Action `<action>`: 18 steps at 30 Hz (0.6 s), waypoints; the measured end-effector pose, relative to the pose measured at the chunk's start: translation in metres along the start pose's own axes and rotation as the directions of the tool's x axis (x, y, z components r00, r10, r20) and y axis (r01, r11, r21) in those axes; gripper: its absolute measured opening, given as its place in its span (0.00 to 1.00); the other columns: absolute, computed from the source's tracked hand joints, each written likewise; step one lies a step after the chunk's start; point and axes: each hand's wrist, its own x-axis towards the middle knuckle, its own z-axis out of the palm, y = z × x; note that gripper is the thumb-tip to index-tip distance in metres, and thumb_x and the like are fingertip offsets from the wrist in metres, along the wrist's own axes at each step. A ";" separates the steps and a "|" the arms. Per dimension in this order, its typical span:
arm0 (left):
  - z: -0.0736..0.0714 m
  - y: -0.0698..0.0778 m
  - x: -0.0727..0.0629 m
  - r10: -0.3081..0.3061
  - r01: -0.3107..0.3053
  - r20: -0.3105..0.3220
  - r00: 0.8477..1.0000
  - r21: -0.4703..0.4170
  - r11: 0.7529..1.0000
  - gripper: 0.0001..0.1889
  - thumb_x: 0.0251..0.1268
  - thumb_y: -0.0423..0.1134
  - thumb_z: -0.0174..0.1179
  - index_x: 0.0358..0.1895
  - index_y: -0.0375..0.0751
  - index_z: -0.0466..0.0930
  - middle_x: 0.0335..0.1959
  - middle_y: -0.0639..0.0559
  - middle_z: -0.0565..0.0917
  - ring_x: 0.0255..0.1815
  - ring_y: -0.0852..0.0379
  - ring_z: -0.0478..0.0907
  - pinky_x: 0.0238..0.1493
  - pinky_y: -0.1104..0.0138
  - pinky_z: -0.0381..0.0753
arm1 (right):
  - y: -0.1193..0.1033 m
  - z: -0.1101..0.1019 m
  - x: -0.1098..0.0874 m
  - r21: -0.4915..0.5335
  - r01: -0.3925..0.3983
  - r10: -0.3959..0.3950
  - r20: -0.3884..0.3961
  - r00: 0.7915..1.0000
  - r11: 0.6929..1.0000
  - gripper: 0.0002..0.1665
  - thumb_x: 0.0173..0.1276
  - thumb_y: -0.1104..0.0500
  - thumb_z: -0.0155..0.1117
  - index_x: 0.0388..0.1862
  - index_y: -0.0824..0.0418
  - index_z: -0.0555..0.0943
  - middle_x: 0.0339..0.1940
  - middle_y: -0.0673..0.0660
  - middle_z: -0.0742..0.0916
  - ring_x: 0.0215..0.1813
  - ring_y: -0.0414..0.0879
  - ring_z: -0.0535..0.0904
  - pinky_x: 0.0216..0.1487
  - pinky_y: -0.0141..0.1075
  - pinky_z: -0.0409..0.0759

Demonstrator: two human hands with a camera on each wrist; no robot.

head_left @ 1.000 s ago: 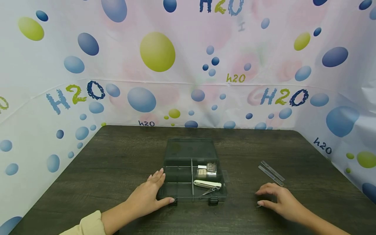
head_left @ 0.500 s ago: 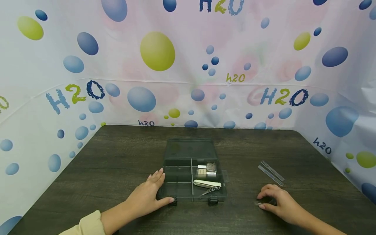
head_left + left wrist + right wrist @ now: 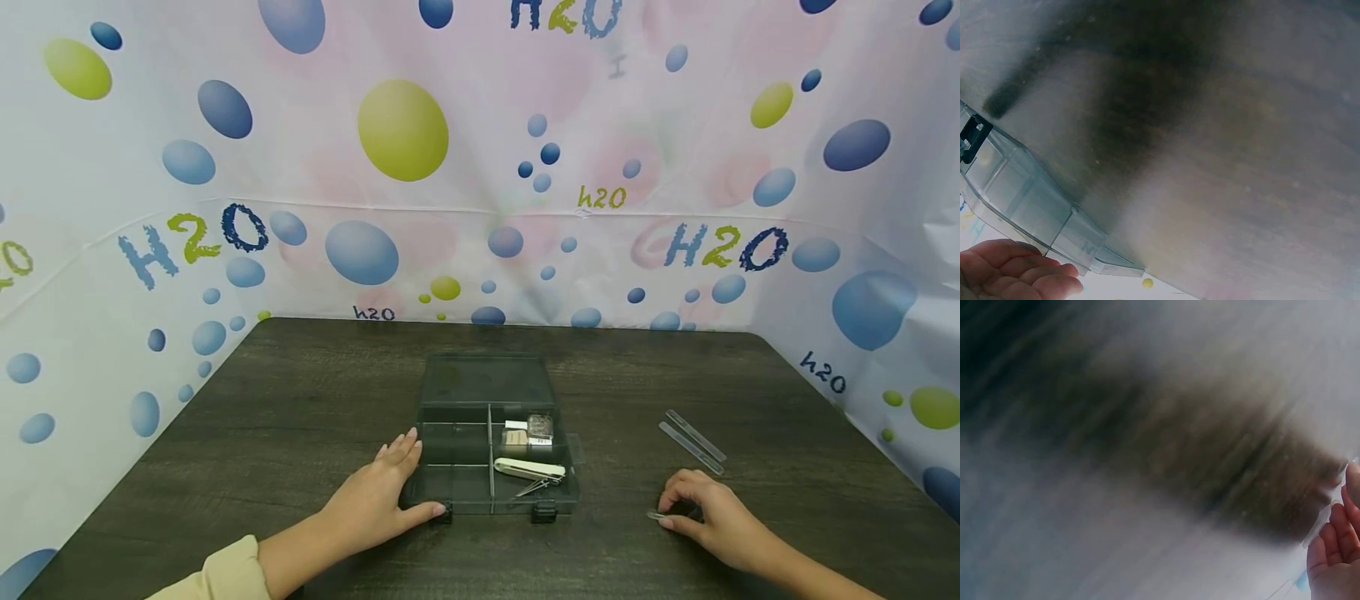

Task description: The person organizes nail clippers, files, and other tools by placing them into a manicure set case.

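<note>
A transparent grey compartment box (image 3: 453, 506) lies with its lid (image 3: 483, 379) laid back. My left hand (image 3: 375, 504) rests against the box's left side, fingers straight, its thumb at the front-left latch; the left wrist view shows the fingers by the clear wall. To the right of the box, my right hand (image 3: 708, 510) pinches a small clear plastic strip (image 3: 655, 515) between thumb and fingertips, low over the table. In the right wrist view the strip (image 3: 1316, 528) shows at the fingertips. Two clear plastic strips (image 3: 690, 447) lie beyond this hand.
In the box's right compartments are small packs (image 3: 527, 435), a cream-handled nail clipper (image 3: 528, 469) and a slim pointed metal tool (image 3: 536, 487). A divider (image 3: 491, 458) runs down the middle. The dark wood table (image 3: 337, 375) meets a printed curtain (image 3: 480, 275) behind.
The right hand's thumb and fingers have closed together on the small clear strip, which now shows past the thumb tip. The left hand and the box have stayed in place.
</note>
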 end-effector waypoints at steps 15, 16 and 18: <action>-0.001 0.000 0.000 -0.001 0.001 0.007 1.000 -0.001 1.000 0.44 0.53 0.60 0.61 0.61 0.23 0.66 0.67 0.30 0.62 0.67 0.35 0.63 0.58 0.45 0.71 | -0.006 -0.003 0.004 0.017 -0.055 0.055 -0.012 0.998 0.998 0.11 0.52 0.61 0.71 0.27 0.48 0.76 0.32 0.41 0.78 0.36 0.27 0.70 0.31 0.27 0.75; -0.001 0.000 0.000 0.000 0.000 0.007 1.000 -0.002 1.000 0.44 0.53 0.60 0.62 0.61 0.23 0.66 0.67 0.30 0.62 0.67 0.35 0.63 0.59 0.45 0.70 | -0.006 -0.003 0.005 0.009 -0.051 0.051 -0.030 0.998 0.999 0.12 0.51 0.61 0.71 0.27 0.48 0.76 0.31 0.41 0.78 0.36 0.27 0.70 0.31 0.27 0.75; -0.001 0.000 0.000 0.001 -0.001 0.007 1.000 -0.002 1.000 0.44 0.53 0.60 0.62 0.61 0.23 0.66 0.67 0.30 0.62 0.67 0.35 0.63 0.59 0.45 0.70 | -0.007 -0.003 0.006 -0.005 -0.051 0.051 -0.068 0.996 0.999 0.13 0.50 0.63 0.72 0.27 0.49 0.76 0.31 0.40 0.79 0.36 0.27 0.70 0.31 0.27 0.75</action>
